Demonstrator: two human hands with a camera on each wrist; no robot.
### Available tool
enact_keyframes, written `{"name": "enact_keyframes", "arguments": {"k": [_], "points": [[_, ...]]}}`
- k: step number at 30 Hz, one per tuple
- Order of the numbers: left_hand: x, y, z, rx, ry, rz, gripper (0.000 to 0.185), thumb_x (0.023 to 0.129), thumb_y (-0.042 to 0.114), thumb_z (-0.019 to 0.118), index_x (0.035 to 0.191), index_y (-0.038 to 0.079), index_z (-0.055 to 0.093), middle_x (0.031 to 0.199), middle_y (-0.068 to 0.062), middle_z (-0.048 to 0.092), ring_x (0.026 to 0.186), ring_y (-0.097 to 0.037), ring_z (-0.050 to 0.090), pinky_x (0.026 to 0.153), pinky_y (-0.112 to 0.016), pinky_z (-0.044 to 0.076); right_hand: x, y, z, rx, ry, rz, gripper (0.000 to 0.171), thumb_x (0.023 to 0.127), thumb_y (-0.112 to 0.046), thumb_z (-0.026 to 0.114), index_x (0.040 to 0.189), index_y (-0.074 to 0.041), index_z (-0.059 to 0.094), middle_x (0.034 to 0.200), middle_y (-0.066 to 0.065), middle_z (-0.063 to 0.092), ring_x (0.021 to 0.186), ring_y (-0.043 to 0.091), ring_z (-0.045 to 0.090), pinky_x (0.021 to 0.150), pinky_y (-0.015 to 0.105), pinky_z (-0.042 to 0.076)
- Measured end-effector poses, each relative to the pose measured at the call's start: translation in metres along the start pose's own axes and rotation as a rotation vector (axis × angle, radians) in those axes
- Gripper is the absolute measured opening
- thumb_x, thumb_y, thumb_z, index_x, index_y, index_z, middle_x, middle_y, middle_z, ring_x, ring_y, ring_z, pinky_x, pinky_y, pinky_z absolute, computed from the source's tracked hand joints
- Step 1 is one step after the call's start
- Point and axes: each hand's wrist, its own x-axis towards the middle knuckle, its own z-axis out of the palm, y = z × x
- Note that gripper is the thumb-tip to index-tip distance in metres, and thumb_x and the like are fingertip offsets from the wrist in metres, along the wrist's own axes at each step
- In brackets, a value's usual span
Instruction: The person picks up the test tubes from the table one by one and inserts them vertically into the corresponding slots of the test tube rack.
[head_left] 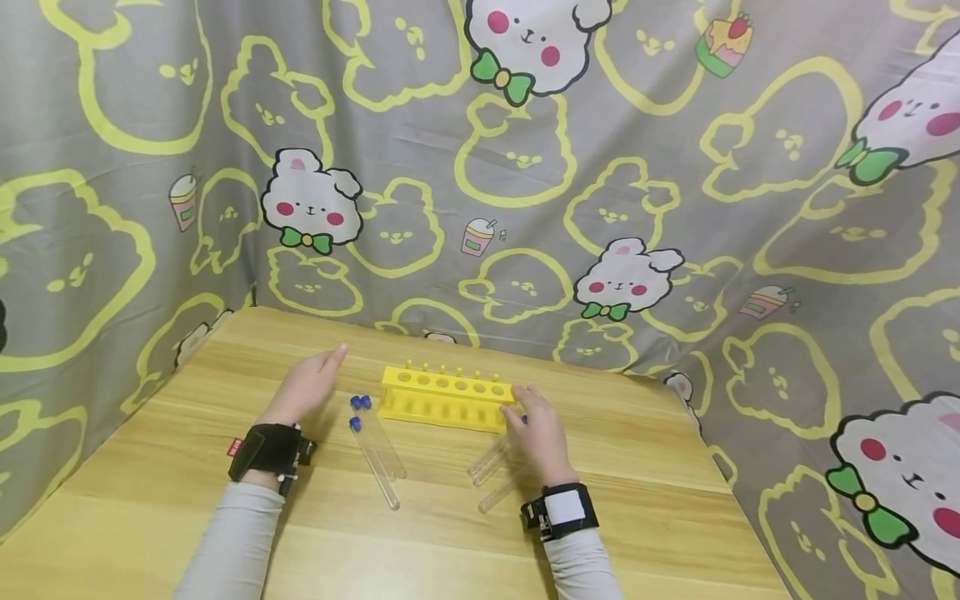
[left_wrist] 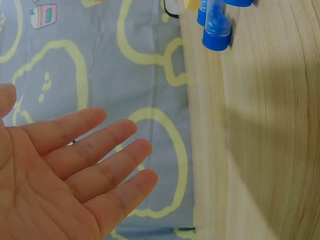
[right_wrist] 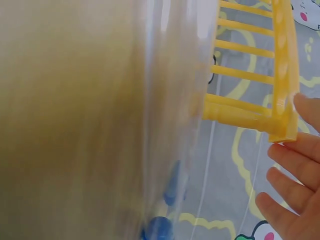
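Presently, left hand [head_left: 303, 387] lies open beside capped tubes [head_left: 375, 446]; right hand [head_left: 542, 437], fingers straight, touches yellow rack [head_left: 442, 398].

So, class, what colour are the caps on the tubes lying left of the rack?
Blue caps, clearest in the left wrist view; the rack is yellow.

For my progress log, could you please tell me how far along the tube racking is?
Nothing is done: the yellow rack holds no tubes. The right hand rests over the right tubes, touching the rack's end; the left hand lies flat, holding nothing. The three blue-capped tubes also lie unracked.
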Motion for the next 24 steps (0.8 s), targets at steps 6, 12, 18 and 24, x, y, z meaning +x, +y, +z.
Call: {"name": "enact_keyframes", "arguments": {"k": [6,12,18,24], "points": [[-0.003,-0.002,-0.002,0.002,-0.008,-0.021,0.092,0.094,0.071,0.007,0.151,0.002,0.028,0.154,-0.026,0.03,0.142,-0.048,0.027,0.115,-0.06,0.021,-0.001,0.0,0.004,0.009,0.022,0.0,0.046,0.09,-0.028,0.068,0.128,-0.004,0.06,0.134,0.015,0.06,0.134,0.033,0.049,0.109,0.049,0.04],[-0.006,0.003,-0.003,0.005,0.008,-0.015,0.092,0.095,0.07,0.009,0.149,-0.002,0.03,0.152,-0.029,0.032,0.14,-0.049,0.03,0.114,-0.06,0.023,0.0,0.001,0.003,0.047,0.002,0.037,0.046,0.091,-0.029,0.067,0.13,-0.005,0.059,0.136,0.015,0.059,0.136,0.032,0.047,0.11,0.05,0.038],[-0.019,0.015,-0.003,0.058,0.042,0.011,0.081,0.102,0.059,0.015,0.143,-0.007,0.038,0.145,-0.032,0.04,0.134,-0.051,0.037,0.111,-0.06,0.03,0.003,0.0,0.004,0.041,0.032,-0.005,0.044,0.09,-0.026,0.068,0.127,-0.003,0.061,0.132,0.015,0.062,0.134,0.034,0.049,0.109,0.05,0.04],[-0.032,0.016,0.01,0.12,0.012,0.0,0.079,0.101,0.06,0.024,0.129,-0.007,0.053,0.126,-0.033,0.059,0.113,-0.048,0.058,0.094,-0.057,0.047,0.001,0.001,0.003,0.05,0.037,-0.006,0.044,0.089,-0.025,0.069,0.127,-0.003,0.061,0.131,0.016,0.062,0.134,0.034,0.049,0.108,0.05,0.04]]}}
